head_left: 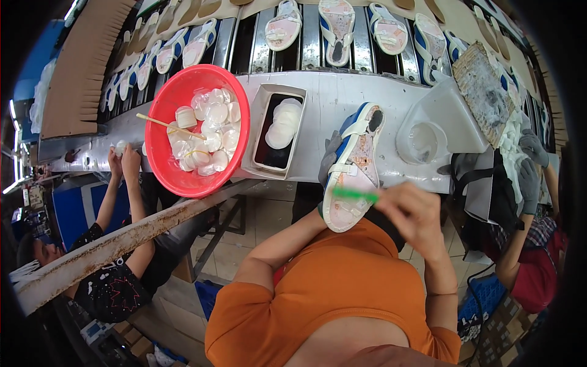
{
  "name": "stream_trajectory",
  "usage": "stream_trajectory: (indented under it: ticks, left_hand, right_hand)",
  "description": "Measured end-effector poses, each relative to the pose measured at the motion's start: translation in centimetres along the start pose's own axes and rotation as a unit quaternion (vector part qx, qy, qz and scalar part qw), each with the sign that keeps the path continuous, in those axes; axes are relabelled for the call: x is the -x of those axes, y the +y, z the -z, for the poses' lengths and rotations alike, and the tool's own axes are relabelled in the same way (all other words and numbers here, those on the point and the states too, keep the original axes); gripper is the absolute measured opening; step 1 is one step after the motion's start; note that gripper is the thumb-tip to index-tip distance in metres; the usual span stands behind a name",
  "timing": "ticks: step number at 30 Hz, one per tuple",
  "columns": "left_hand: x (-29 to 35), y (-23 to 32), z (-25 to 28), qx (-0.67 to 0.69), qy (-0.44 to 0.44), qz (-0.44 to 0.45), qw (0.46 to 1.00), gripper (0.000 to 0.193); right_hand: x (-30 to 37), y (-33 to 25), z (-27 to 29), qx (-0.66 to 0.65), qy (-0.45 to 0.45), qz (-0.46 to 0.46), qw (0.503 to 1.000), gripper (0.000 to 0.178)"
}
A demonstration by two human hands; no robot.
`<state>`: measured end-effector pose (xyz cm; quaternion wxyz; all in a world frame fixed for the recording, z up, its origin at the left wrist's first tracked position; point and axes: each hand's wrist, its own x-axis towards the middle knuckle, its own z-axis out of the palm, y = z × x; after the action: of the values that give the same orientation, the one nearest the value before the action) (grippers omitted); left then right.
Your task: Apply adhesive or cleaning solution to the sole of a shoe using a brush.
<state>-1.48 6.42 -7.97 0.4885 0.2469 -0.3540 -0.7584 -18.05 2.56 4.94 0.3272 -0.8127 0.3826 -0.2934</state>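
A: Where is the white-and-blue shoe (356,168) lying now?

B: It is not lying flat. The left hand (331,156) is holding it at a slant, with the underside facing up. Its upper end is reaching over the worktop (324,92), and its lower end is extending past the near edge.

A: And the fingers of this hand?

B: They are wearing a grey glove and gripping the shoe at its left side. The shoe is partly hiding them.

A: What is the right hand (416,211) doing?

B: Its bare fingers are closing around 1 slim green tool (354,194). The tool is pointing left across the shoe, but it is blurring, so I cannot tell if it is touching.

A: Which things are standing near?

B: On the left, a red bowl (158,147) is holding white round pieces (217,113) and 1 stick (162,123). Between bowl and shoe, a white tray (260,125) is carrying pale discs (284,122). On the right, a translucent container (449,116) is standing.
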Motion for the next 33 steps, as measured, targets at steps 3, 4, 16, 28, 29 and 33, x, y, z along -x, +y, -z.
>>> stream_trajectory:
  ticks: [3, 4, 16, 28, 29, 33]
  left_hand:
    - [-0.5, -0.3, -0.4, -0.021, 0.004, 0.0, 1.0, 0.046]
    - [-0.4, -0.2, -0.3, -0.032, 0.01, -0.002, 0.999, 0.046]
    - [-1.1, 1.0, 0.0, -0.162, 0.069, -0.014, 0.984, 0.046]
    - [-1.7, 3.6, -0.4, -0.305, 0.108, -0.05, 0.945, 0.047]
    - [-2.9, 3.4, -0.6, -0.315, 0.11, -0.053, 0.941, 0.047]
    - [-2.8, 4.5, -0.6, -0.358, 0.12, -0.068, 0.923, 0.047]
  right_hand:
    - [-1.3, 0.1, 0.6, 0.032, 0.063, -0.072, 0.995, 0.009]
    - [-1.4, -0.2, 0.5, 0.028, 0.072, -0.071, 0.994, 0.01]
    - [-0.8, -2.2, 0.1, 0.072, 0.007, 0.087, 0.994, 0.013]
    - [-1.2, -3.3, 1.6, 0.02, 0.036, 0.122, 0.992, 0.016]
    - [-2.0, -2.5, 1.9, 0.013, 0.103, 0.094, 0.99, 0.015]
    - [-1.0, -3.8, 1.3, 0.043, 0.01, 0.141, 0.989, 0.011]
